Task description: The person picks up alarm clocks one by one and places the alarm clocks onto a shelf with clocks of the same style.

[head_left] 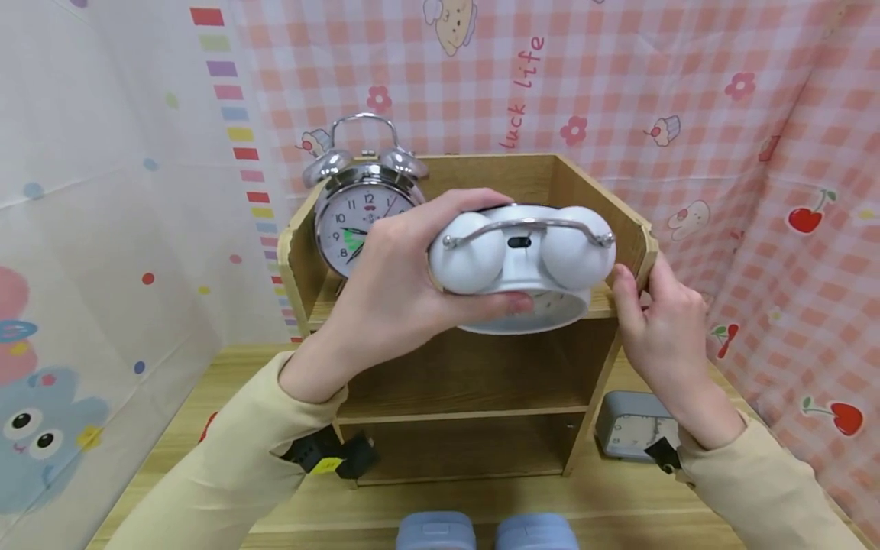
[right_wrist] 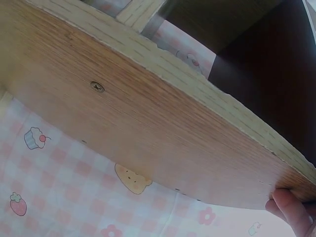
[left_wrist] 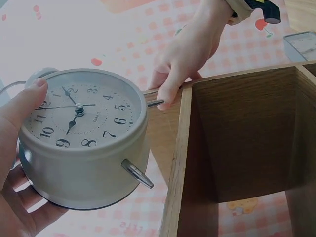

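My left hand (head_left: 406, 283) grips a white twin-bell alarm clock (head_left: 522, 256) around its body, thumb by the dial side, above the front of the wooden shelf (head_left: 481, 412). The left wrist view shows this clock's dial and its metal feet (left_wrist: 138, 174), which are off any surface. With thumb and fingers, my right hand (head_left: 663, 336) pinches the front edge of the shelf's right side panel, near the top. On the shelf's top level, at the left, a silver twin-bell alarm clock (head_left: 364, 214) stands upright, partly hidden by my left hand.
A grey rectangular clock (head_left: 632, 428) stands on the wooden table (head_left: 275, 527) right of the shelf, below my right hand. Two blue-grey objects (head_left: 436, 531) show at the bottom edge. Behind the shelf hangs a pink checked cloth (head_left: 467, 99).
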Demonstrator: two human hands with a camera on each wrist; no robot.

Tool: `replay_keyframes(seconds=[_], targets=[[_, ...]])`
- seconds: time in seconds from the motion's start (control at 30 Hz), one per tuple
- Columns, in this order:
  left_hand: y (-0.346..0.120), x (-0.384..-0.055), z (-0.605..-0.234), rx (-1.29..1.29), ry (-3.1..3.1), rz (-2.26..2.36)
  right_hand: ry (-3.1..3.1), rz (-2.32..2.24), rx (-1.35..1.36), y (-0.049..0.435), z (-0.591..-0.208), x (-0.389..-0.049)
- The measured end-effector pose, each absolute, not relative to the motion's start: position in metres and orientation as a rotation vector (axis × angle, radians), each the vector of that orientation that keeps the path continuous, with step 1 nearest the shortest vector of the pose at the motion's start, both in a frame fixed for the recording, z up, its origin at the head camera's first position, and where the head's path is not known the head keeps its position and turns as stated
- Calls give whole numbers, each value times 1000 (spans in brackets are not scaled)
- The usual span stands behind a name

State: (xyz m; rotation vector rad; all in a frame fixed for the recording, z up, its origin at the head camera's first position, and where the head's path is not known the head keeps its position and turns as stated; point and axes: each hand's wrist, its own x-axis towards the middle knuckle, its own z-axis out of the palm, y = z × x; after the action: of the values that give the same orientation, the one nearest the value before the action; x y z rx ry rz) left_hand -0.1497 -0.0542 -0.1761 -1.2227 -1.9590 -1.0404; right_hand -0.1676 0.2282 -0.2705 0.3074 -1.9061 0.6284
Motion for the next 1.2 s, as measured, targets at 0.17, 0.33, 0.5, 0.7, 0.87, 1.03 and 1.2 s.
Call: replay_keyframes(seconds=[0.17, 0.33, 0.5, 0.7, 0.87, 1.03, 1.2], targets=[[-47, -154, -171, -1208, -1963, -1067, -1912, 635, 295, 228, -270, -167], [-38, -161, -163, -1189, -1990, -1080, -1917, 645, 303, 228, -270, -165], [-30, -168, -158, -1149, -2055, -1078, -1920, 653, 330, 227, -269, -165], [-21, -176, -156, -1151, -2096, -1126, -1922, 649, 321, 227, -270, -164], [-17, -182, -155, -1113, -2142, -1141, -1916, 637, 318, 227, -271, -165], [-13, -186, -155, -1088, -2193, -1149, -1929, 637, 315, 227, -272, -165], [-9, -188, -156, -1083, -2219, -1158, -1937, 638, 312, 227, -270, -163]])
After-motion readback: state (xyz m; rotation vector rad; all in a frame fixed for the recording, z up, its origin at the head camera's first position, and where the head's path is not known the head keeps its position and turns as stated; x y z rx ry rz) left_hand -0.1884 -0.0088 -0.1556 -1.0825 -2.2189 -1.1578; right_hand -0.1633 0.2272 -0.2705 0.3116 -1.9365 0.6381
